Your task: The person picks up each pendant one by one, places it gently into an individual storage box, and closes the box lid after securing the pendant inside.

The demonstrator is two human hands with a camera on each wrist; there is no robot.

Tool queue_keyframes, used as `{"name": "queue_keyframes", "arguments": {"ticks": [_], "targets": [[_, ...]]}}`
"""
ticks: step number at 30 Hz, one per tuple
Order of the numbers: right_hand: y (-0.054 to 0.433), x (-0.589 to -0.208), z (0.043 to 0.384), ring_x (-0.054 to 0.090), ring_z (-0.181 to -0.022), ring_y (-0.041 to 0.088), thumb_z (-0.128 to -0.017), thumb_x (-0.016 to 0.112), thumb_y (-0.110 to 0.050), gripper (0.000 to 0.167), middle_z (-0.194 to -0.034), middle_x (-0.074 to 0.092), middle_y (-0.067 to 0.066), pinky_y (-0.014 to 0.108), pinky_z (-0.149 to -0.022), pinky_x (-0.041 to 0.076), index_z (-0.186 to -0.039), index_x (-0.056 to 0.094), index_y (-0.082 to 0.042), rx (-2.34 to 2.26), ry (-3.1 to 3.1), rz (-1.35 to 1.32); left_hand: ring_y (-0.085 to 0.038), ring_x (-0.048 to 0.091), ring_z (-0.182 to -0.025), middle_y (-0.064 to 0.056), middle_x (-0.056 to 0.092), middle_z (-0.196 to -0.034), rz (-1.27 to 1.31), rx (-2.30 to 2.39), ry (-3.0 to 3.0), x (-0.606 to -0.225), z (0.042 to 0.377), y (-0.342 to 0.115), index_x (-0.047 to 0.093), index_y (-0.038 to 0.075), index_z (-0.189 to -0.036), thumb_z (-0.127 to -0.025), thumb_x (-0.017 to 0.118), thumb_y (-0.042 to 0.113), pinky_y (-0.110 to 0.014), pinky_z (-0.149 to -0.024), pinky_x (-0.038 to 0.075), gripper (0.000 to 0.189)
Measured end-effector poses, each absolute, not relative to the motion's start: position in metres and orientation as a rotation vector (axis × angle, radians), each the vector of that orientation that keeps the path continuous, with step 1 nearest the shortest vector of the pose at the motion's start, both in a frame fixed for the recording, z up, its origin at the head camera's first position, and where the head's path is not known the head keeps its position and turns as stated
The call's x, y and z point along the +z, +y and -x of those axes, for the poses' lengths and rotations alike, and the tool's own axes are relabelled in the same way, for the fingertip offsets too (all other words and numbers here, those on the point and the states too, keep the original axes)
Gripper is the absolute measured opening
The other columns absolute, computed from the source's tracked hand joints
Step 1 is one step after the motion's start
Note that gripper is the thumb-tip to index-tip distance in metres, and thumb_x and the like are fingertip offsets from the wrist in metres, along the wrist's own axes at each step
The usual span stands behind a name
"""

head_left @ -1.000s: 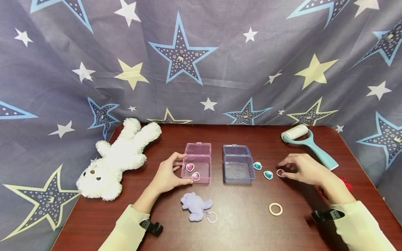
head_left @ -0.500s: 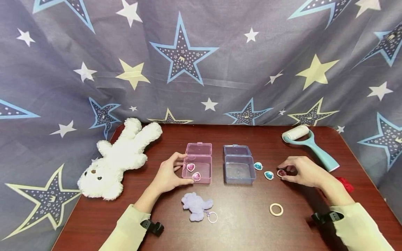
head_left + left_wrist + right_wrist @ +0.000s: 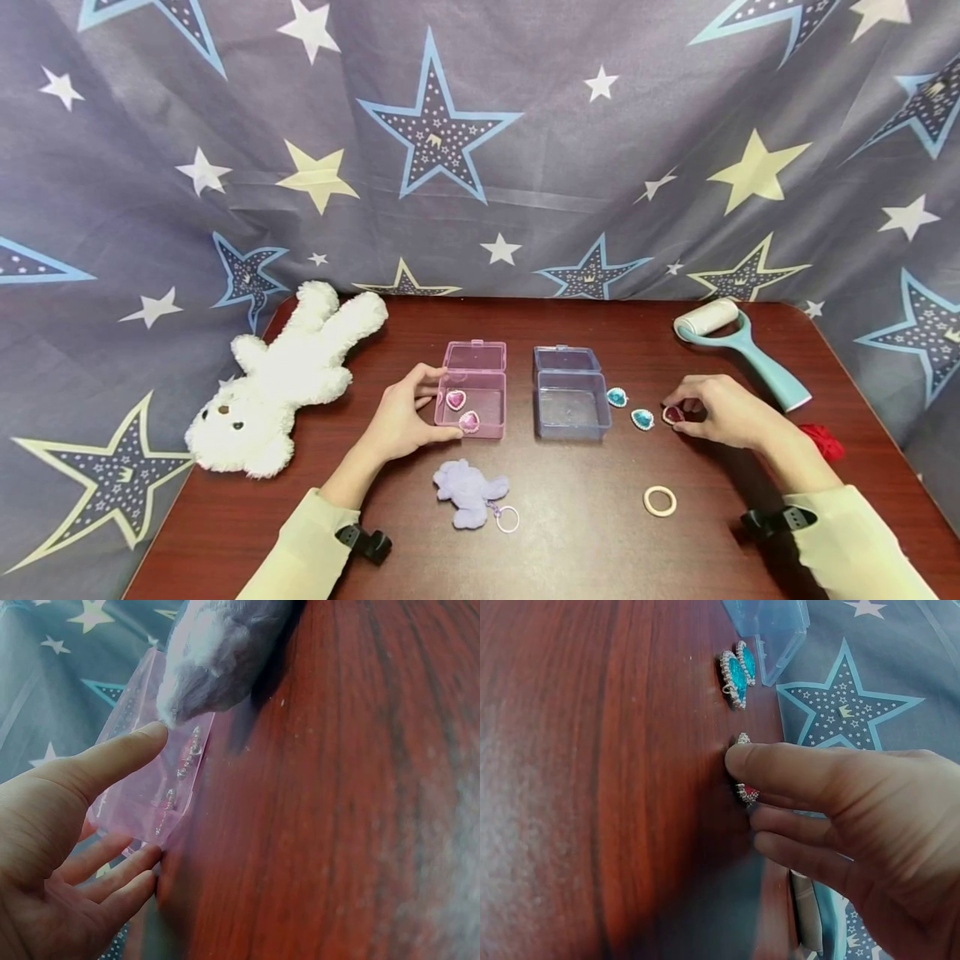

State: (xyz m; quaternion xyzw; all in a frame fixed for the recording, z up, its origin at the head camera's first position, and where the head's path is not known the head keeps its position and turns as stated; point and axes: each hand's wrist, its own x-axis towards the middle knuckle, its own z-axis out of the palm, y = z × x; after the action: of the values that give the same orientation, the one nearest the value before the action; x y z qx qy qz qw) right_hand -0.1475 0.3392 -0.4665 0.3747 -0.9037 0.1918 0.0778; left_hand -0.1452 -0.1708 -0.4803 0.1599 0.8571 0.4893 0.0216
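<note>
My left hand [image 3: 406, 414] holds the pink plastic box [image 3: 491, 410] by its left side, thumb at the front and fingers toward the back. The box's lid stands open, and two pink heart charms [image 3: 468, 422] with beaded rims lie inside. At the right, my right hand [image 3: 723, 410] pinches a red heart charm [image 3: 748, 793] between thumb and fingers, low over the table; its thumb covers part of the charm. Two turquoise heart charms [image 3: 736, 678] lie left of that hand, beside an open blue plastic box [image 3: 572, 406] with nothing in it.
A lilac plush keychain [image 3: 467, 493] lies before the pink box, and a wooden ring [image 3: 660, 501] lies at front right. White teddy bear [image 3: 292, 375] at left; lint roller [image 3: 757, 358] at back right. Red yarn [image 3: 822, 442] shows behind the right wrist. A starry curtain [image 3: 540, 167] hangs behind.
The right hand has shifted slightly at the red heart charm, its fingers closer around it. My left hand stays at the pink box.
</note>
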Motion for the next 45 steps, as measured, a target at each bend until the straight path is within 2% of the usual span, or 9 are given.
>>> {"name": "queue_keyframes", "arguments": {"ticks": [12, 28, 45], "targets": [[0.337, -0.462, 0.151, 0.064, -0.071, 0.002, -0.069, 0.093, -0.005, 0.032, -0.087, 0.072, -0.010, 0.022, -0.060, 0.056, -0.097, 0.081, -0.014, 0.591, -2.699, -1.142, -0.035, 0.072, -0.123, -0.015, 0.066, -0.146, -0.502, 1.515, 2.658, -0.480, 0.145, -0.171, 0.059, 0.008, -0.137, -0.064, 0.105, 0.015, -0.052, -0.108, 0.060, 0.086], [0.321, -0.436, 0.167, 0.062, -0.074, 0.001, -0.073, 0.092, -0.006, 0.029, -0.086, 0.069, -0.013, 0.021, -0.063, 0.053, -0.098, 0.082, -0.015, 0.536, -2.701, -1.129, -0.035, 0.072, -0.123, -0.016, 0.067, -0.144, -0.509, 1.527, 2.651, -0.481, 0.145, -0.172, 0.059, 0.007, -0.135, -0.064, 0.105, 0.016, -0.052, -0.108, 0.060, 0.085], [0.281, -0.404, 0.192, 0.069, -0.077, 0.007, -0.081, 0.086, -0.004, 0.024, -0.089, 0.072, -0.003, 0.028, -0.068, 0.060, -0.103, 0.081, -0.012, 0.525, -2.773, -1.171, -0.035, 0.072, -0.123, -0.017, 0.067, -0.144, -0.516, 1.520, 2.654, -0.481, 0.146, -0.171, 0.058, 0.006, -0.136, -0.064, 0.105, 0.016, -0.052, -0.107, 0.060, 0.086]]}}
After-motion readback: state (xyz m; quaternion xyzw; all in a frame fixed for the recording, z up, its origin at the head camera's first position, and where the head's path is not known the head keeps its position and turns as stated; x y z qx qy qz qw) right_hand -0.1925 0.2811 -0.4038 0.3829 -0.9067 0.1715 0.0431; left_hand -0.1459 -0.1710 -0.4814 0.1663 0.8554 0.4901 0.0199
